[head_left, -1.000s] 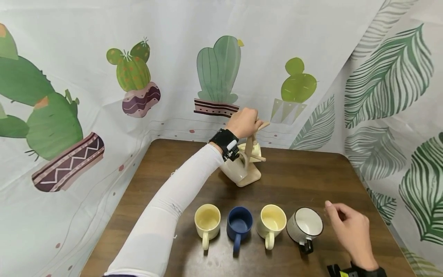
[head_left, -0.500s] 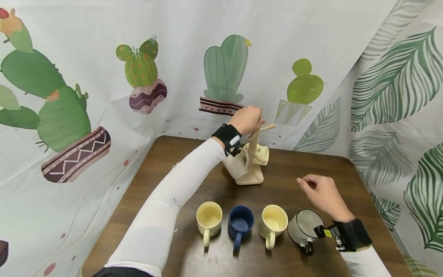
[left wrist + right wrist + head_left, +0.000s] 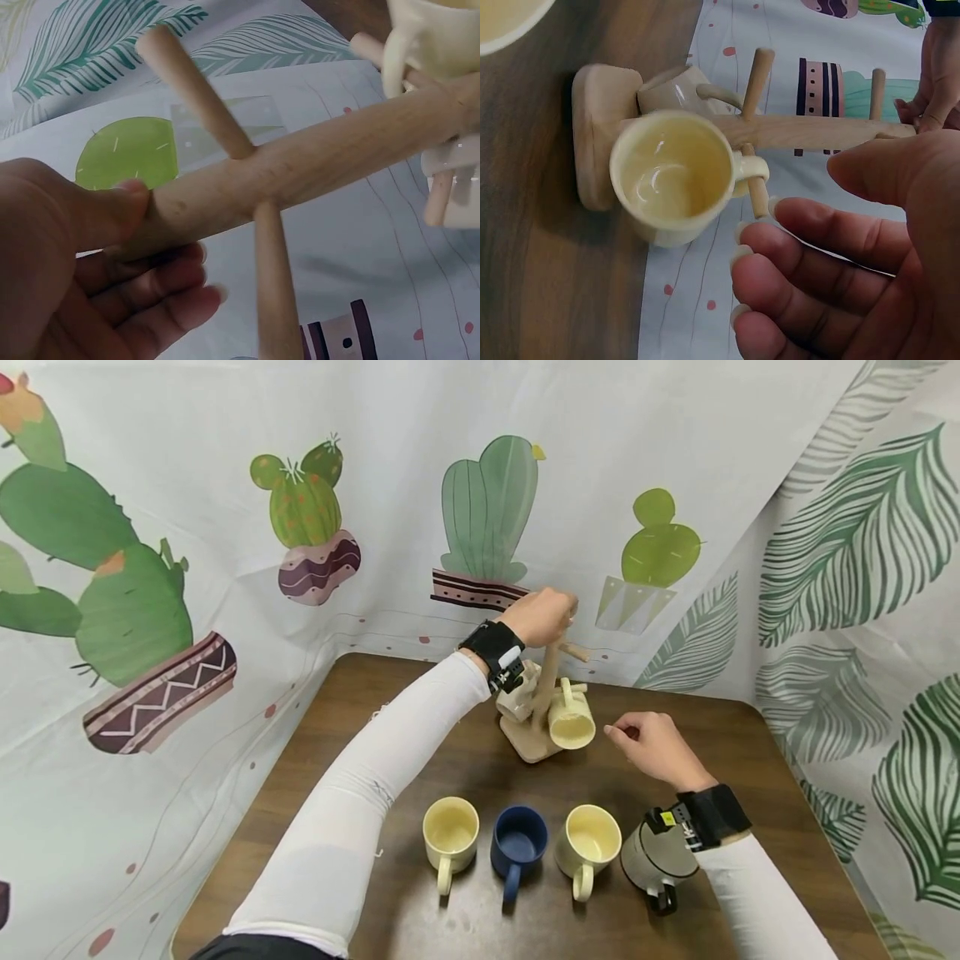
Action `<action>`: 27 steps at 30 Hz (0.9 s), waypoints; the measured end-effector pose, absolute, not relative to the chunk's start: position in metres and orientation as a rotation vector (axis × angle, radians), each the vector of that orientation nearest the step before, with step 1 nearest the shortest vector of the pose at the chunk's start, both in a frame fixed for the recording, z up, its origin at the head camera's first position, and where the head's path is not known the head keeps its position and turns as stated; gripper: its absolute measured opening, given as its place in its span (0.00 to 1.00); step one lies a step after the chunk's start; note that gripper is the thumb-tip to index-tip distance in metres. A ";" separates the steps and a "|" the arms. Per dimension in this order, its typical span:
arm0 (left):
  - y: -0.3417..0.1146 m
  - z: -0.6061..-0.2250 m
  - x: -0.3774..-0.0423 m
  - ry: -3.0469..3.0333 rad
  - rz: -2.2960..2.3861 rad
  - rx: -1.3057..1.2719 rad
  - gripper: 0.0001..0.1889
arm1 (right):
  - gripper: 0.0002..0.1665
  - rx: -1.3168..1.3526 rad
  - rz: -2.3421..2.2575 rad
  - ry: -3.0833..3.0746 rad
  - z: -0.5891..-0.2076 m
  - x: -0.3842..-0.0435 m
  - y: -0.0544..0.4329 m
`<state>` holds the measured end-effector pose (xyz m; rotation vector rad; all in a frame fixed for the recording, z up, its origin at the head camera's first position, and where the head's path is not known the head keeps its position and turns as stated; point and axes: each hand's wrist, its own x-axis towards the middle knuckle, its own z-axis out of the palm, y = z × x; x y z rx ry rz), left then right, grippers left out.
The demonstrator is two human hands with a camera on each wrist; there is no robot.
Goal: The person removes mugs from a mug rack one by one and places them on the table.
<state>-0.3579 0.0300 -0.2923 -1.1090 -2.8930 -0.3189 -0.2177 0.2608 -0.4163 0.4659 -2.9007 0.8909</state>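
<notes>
A wooden mug tree (image 3: 549, 675) stands at the back of the table. My left hand (image 3: 540, 617) pinches the top of its post between thumb and fingers, as the left wrist view shows. From a low peg on the right hangs a yellow mug (image 3: 572, 727) by its handle, mouth facing outward. Behind the post, a cream mug (image 3: 517, 695) hangs on the left side, partly covered by my left wrist. My right hand (image 3: 658, 747) is in the air right of the yellow mug, fingers loosely bent and holding nothing; the right wrist view puts its fingertips close to that mug's peg.
Nearer me stand a yellow mug (image 3: 450, 831), a blue mug (image 3: 519, 842), another yellow mug (image 3: 589, 842) and a white black-rimmed mug (image 3: 651, 864) in a row, handles toward me. My right wrist overhangs the white one. A printed cloth (image 3: 390, 527) rises behind the table.
The mug tree has been turned by my left hand, bringing its yellow mug round to the front right. My right hand has come forward and left, from beside the white mug to near the tree.
</notes>
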 end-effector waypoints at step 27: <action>0.009 -0.291 -0.379 -2.865 -0.465 -1.336 0.15 | 0.11 0.531 0.879 -2.951 -0.419 -0.234 0.251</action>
